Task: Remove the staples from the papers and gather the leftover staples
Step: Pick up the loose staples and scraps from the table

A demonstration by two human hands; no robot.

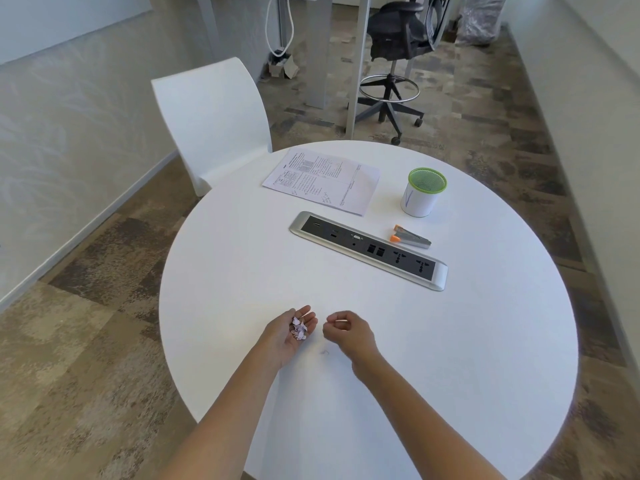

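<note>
Broadly, a round white table [450, 358] filled the middle of the head view, with a white moulded chair [214, 116] pushed up to its far-left edge. A long silver-framed power and data socket strip [369, 249] lay recessed across the tabletop, running diagonally from upper left to lower right. Beyond the strip, toward the far edge, lay the printed papers [322, 180], flat and overlapping, with some handwriting on them. To their right stood a white cylindrical cup [421, 192] with a green mesh top, upright, apart from the papers. Just in front of the cup, next to the strip's far side, lay a small staple remover [410, 237], grey metal with orange tips, untouched by either hand.

Both bare forearms reached in from the near edge. Left hand [292, 332]: palm up, fingers loosely cupped, holding a small heap of pale purple-white paper scraps [299, 330]; whether staples sat among them could not be told. Right hand [348, 329]: curled, fingertips drawn together in a pinch just beside the left hand; what it pinched was too small to make out. One tiny bent staple [325, 352] rested on the table, between the two wrists.
</note>
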